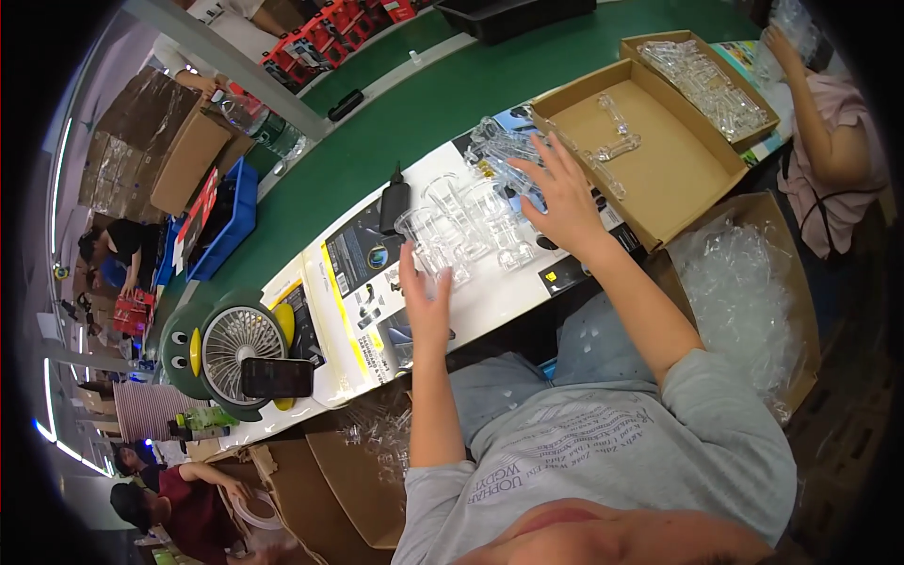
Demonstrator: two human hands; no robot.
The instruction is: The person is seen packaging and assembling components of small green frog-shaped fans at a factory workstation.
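Observation:
Several clear plastic parts (461, 226) with tube-like shapes stand grouped on the printed white cardboard sheet (353, 325) in front of me. My left hand (426, 303) is at their near left side, thumb and fingers apart, with nothing visible in it. My right hand (565, 196) hovers at their right with its fingers spread. Beyond its fingertips lies a looser pile of clear parts (499, 151); whether the fingertips touch it I cannot tell. A small black bottle with a pointed nozzle (394, 205) stands just behind the group.
A shallow cardboard tray (692, 184) holding a few clear parts lies to the right; a fuller box (645, 42) is behind it. A carton of clear bags (800, 377) is at my right. Left are a green fan (243, 348) and phone (277, 379). Co-workers are nearby.

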